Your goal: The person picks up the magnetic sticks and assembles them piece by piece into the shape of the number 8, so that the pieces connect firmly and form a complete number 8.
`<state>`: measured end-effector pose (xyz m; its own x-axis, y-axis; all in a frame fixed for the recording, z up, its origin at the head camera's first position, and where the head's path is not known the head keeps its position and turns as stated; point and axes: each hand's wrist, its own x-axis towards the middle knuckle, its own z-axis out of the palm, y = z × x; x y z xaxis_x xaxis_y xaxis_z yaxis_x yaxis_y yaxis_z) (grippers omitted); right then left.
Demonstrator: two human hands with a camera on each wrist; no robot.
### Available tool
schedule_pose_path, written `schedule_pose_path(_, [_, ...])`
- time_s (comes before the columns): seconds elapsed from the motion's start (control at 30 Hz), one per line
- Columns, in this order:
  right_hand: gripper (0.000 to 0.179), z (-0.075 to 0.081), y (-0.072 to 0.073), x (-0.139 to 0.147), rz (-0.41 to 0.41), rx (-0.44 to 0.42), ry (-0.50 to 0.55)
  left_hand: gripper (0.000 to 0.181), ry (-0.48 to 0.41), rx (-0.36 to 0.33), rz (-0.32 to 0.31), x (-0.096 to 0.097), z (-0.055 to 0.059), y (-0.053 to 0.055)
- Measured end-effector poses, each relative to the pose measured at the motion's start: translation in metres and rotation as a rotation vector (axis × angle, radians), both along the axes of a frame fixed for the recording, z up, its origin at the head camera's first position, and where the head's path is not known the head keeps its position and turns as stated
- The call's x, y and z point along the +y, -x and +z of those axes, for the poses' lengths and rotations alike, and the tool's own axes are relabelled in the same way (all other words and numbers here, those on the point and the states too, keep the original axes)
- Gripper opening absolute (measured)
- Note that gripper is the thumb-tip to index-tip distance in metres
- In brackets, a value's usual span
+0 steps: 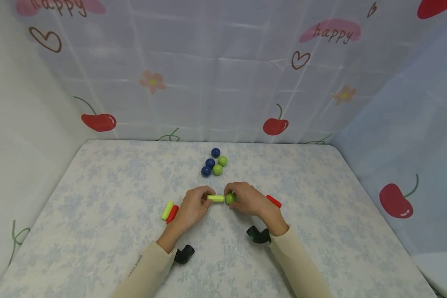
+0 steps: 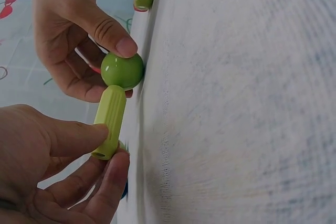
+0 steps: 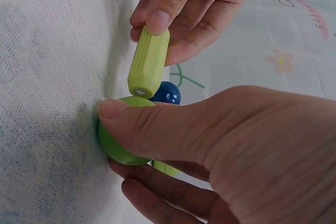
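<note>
My left hand (image 1: 193, 203) pinches a yellow-green toy building stick (image 2: 110, 121) between thumb and fingers near one end. A small silvery spot shows in the stick's free end in the right wrist view. Across from it, my right hand (image 1: 248, 200) grips a glossy green ball (image 2: 122, 71) with thumb and fingertips, close over the table. The stick's free end meets the ball in the left wrist view. In the right wrist view the thumb hides part of the ball (image 3: 123, 148).
Beyond the hands lie three blue balls (image 1: 210, 163) and two green balls (image 1: 217, 169). Left of the left hand are a yellow-green stick (image 1: 167, 210) and a red stick (image 1: 172, 214). Another red stick (image 1: 273, 201) lies behind the right wrist. A patterned curtain (image 1: 216, 95) borders the table's far edge.
</note>
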<state>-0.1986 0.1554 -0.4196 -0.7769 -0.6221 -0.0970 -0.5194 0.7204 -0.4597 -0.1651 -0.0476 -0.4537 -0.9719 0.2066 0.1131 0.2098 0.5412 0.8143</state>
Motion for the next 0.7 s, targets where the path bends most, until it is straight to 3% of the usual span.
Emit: schedule_pose_path(0.7, [0.029, -0.0031, 0.0011, -0.0027, -0.028, -0.029, 0.003, 0.017, 0.002, -0.041, -0.013, 0.0, 0.0002, -0.0001])
